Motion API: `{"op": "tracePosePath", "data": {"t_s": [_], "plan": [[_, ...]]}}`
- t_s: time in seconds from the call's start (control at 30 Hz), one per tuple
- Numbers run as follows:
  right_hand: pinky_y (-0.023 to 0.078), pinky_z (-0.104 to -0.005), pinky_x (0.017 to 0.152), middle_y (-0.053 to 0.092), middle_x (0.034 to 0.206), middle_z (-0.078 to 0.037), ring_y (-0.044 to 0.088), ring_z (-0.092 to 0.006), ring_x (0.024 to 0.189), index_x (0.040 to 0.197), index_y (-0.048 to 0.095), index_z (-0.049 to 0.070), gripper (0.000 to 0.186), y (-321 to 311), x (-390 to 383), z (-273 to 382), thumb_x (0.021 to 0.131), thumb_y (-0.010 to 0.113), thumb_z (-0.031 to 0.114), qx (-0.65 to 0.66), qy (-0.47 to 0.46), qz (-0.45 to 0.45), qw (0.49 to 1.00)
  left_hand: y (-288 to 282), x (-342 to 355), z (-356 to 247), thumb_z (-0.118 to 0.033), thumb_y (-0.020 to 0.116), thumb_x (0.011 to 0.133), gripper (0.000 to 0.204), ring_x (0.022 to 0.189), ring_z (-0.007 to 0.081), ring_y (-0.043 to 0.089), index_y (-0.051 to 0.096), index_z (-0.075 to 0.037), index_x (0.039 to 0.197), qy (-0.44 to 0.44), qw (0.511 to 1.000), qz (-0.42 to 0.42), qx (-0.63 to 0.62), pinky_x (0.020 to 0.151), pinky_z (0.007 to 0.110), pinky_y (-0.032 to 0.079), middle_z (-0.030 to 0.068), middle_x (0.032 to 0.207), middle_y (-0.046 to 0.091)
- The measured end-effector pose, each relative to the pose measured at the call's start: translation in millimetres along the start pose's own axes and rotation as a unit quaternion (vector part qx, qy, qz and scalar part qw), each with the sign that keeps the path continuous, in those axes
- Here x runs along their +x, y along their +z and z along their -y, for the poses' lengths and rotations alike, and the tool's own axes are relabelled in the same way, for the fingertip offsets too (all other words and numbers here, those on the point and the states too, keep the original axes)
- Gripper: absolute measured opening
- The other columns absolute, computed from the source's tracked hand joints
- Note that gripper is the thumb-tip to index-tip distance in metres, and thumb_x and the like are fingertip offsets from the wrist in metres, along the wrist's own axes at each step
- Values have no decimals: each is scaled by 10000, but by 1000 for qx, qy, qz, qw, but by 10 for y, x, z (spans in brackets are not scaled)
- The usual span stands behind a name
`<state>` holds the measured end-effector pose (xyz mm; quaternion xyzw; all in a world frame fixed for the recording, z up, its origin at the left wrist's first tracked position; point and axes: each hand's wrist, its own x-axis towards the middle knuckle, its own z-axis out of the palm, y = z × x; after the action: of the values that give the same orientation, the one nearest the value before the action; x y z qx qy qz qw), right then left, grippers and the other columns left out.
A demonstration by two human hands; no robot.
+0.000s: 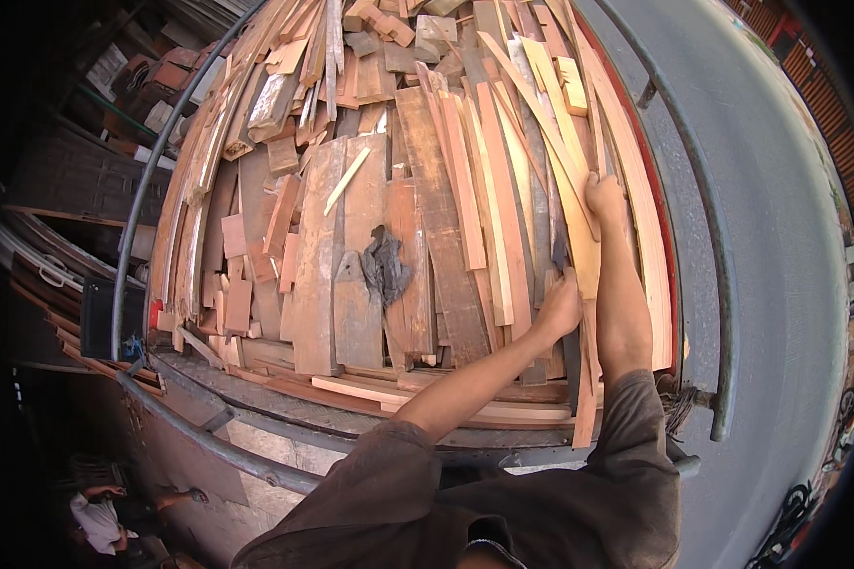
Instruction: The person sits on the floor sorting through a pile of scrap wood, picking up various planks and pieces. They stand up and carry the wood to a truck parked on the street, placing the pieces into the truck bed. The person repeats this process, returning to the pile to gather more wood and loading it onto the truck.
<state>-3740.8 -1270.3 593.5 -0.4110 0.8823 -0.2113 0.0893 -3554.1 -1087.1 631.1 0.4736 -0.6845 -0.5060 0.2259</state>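
Note:
At the right side of a load of sawn wood, my right hand is closed on a thin wooden strip among the long pieces. Nearer to me, my left hand is curled closed beside a pale yellowish board. A narrow dark piece shows just above its fingers; whether the hand grips this piece or the board is hidden. Long pale battens lie lengthwise to the left of both hands. A small wood block rests on the strips farther away.
Wide weathered planks and a crumpled dark plastic scrap lie mid-load. Offcuts are heaped at the far end. Metal rails border the truck bed, with a road to the right. Another person is at lower left.

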Motion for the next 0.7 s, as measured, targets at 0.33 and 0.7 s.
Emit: {"op": "tracePosePath", "data": {"t_s": [0.33, 0.7], "plan": [[507, -531, 829, 641, 917, -377, 646, -507, 899, 1023, 590, -127, 615, -358, -527, -16, 953, 519, 480, 59, -49, -80, 994, -939, 34, 308, -326, 588, 948, 498, 1086, 323, 626, 541, 48, 1274, -24, 999, 31, 29, 957, 407, 494, 241, 1220, 594], [370, -546, 1016, 608, 1203, -216, 576, -344, 1159, 1253, 522, -14, 603, -405, -814, 397, 919, 558, 487, -150, -240, -53, 958, -2994, -1433, -407, -338, 604, 952, 550, 1207, 410, 526, 468, 24, 1343, 83, 939, 188, 275, 1020, 453, 432, 241, 1300, 517]]}}
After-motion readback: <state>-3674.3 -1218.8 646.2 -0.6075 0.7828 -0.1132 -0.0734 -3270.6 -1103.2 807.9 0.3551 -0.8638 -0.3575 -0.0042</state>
